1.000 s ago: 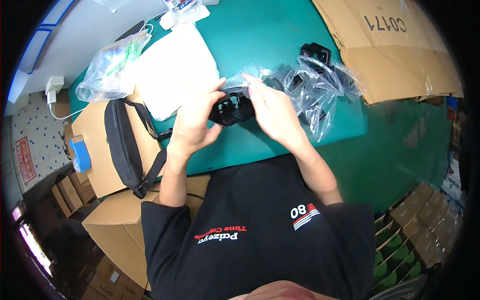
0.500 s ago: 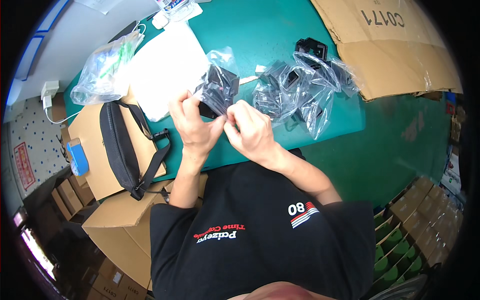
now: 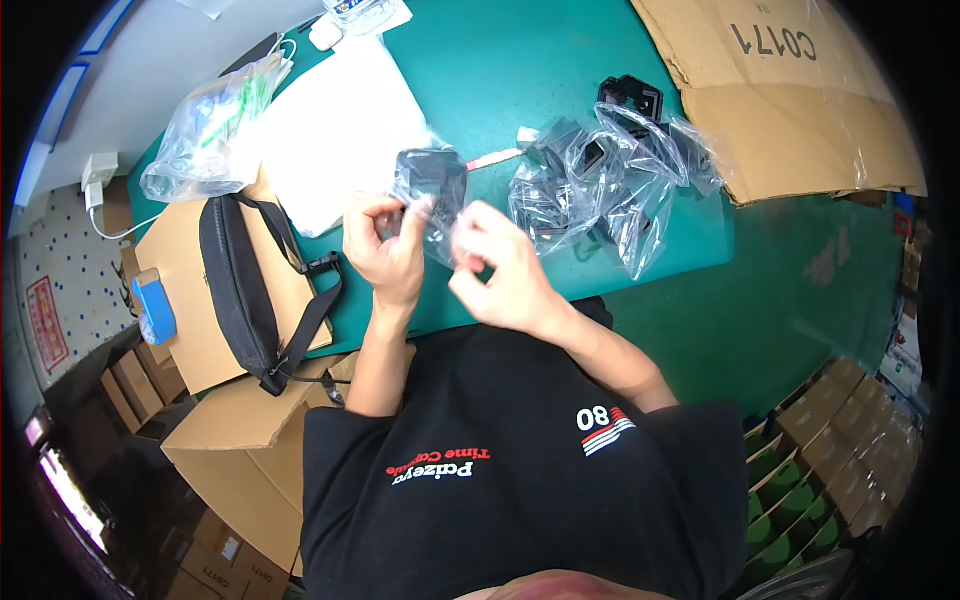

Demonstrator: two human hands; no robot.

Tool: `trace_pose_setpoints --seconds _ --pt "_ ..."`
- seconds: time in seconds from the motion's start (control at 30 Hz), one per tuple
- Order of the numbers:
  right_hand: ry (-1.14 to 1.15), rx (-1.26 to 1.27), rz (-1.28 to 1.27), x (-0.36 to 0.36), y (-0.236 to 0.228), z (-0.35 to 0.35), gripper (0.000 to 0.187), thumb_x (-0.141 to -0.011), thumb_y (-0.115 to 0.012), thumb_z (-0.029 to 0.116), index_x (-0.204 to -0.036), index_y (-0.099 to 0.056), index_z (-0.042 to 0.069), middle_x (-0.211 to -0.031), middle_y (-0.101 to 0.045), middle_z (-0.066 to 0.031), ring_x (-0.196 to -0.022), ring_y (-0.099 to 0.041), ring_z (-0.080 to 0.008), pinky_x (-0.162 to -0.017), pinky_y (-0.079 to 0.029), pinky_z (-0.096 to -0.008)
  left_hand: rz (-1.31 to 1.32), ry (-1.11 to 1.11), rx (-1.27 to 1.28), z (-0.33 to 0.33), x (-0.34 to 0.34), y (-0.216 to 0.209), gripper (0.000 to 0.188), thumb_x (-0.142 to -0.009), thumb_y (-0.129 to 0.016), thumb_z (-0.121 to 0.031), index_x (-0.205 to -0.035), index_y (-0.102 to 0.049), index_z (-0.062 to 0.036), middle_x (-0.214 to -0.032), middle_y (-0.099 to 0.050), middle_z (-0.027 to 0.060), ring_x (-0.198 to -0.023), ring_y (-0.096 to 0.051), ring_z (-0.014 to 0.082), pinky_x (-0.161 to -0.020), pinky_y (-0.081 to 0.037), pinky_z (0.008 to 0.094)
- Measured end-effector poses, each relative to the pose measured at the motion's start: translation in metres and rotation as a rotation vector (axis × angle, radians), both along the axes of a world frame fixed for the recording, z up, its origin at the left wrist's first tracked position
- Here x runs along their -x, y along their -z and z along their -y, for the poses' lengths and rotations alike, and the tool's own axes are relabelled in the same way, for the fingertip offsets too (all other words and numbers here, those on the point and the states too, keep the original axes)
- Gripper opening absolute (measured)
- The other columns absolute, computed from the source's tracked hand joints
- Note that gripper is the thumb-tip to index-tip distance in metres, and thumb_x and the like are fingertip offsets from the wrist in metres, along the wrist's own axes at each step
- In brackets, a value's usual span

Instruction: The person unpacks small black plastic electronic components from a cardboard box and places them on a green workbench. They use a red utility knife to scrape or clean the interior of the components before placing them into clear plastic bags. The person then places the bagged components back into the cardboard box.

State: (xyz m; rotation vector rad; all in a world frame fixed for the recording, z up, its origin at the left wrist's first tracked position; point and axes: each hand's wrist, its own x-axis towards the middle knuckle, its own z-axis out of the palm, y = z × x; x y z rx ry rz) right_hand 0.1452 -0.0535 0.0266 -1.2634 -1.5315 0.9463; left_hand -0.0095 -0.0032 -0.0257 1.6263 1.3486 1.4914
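Observation:
A clear plastic bag (image 3: 447, 222) with a dark, boxy plastic part (image 3: 430, 172) inside is held up between my hands over the near edge of the green table. My left hand (image 3: 388, 248) is closed, thumb and fingers pinching the bag's left side. My right hand (image 3: 507, 268) has its fingers curled at the bag's lower right edge; its fingertips are slightly blurred. To the right lies a heap of clear plastic bags (image 3: 640, 215) with black parts in them. Behind that heap sits a bare black plastic frame (image 3: 650, 98).
White sheet material (image 3: 340, 130) covers the table's left side, beside a clear bag with green and blue contents (image 3: 215, 130). A black waist bag (image 3: 238, 290) rests on cardboard at left. A large cardboard box (image 3: 790, 125) stands at far right. An open carton (image 3: 240, 420) is below left.
The bagged part has turned more upright, showing a flatter dark face. My right hand has shifted slightly down and right, its fingers loosened a little; the left hand stays nearly in place.

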Motion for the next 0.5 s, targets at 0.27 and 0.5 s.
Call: trace_pose_setpoints --seconds 0.27,0.5 --pt "0.102 0.07 -0.138 -0.014 0.026 0.01 0.017 -0.078 -0.066 -0.003 -0.069 -0.052 -0.003 -0.074 -0.05 -0.0065 -0.055 -0.044 -0.0181 -0.05 -0.036 -0.0321 0.088 0.067 0.302 0.022 0.022 -0.006 0.026 -0.095 -0.069 0.002 -0.117 -0.057 0.0001 -0.077 -0.051 -0.0043 -0.061 -0.039 0.0 -0.052 -0.032 0.0171" --pt "-0.14 -0.083 0.059 -0.016 0.014 0.007 0.008 -0.076 -0.077 0.006 -0.084 -0.074 0.005 -0.116 -0.061 -0.0134 -0.111 -0.054 -0.0323 -0.088 -0.049 -0.0401 0.016 0.123 0.706 0.047 0.054 -0.024 0.013 -0.103 -0.061 -0.009 -0.109 -0.065 0.0017 -0.071 -0.056 -0.002 -0.056 -0.054 0.0027 -0.048 -0.041 0.0202"
